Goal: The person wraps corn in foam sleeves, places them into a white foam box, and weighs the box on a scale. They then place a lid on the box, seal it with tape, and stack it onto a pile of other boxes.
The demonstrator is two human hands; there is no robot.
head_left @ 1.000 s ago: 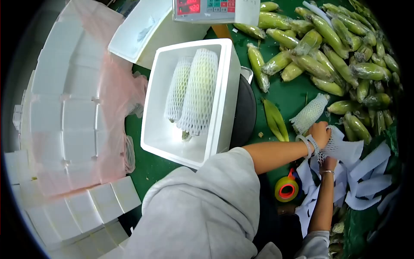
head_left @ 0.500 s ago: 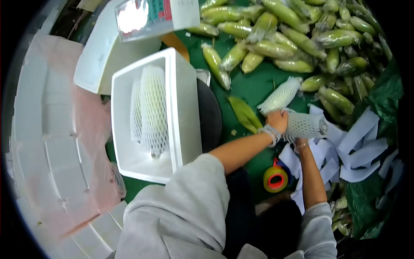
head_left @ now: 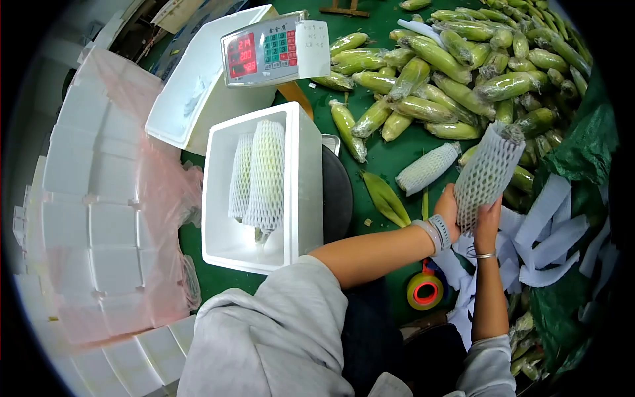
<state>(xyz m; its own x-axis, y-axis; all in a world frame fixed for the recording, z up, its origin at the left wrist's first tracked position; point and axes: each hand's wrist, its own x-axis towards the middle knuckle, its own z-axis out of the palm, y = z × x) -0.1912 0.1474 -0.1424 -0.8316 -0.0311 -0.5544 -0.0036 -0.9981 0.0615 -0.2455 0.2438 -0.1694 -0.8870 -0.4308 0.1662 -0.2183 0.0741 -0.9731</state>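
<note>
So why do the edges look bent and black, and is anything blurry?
Head view: a fisheye lens bows the foam boxes and blacks out the corners; light is even, shadows faint; red digits on the scale bloom slightly; the net sleeve in left hand and right hand is sharp.

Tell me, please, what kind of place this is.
Probably a produce packing station: a heap of corn cobs on a green table, a weighing scale, and a white foam box with cobs in net sleeves.
</note>
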